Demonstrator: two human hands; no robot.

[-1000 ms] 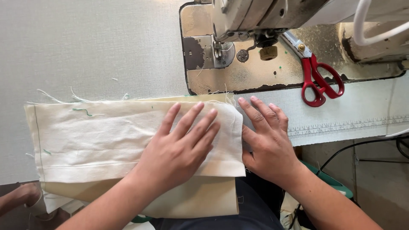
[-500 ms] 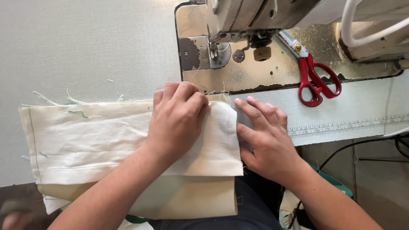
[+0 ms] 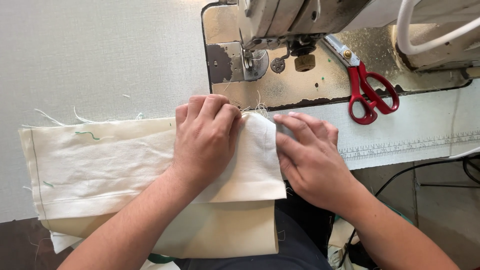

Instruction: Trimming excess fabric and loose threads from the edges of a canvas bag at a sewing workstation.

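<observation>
Left hand + right hand on cream fabric, by sewing machine

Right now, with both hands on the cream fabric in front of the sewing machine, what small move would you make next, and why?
Probably slide the cream fabric forward so its top right corner sits under the presser foot. The left hand is curled on that corner, the right hand lies flat on the right edge, and the corner rests just short of the machine bed, not under the foot.
</observation>
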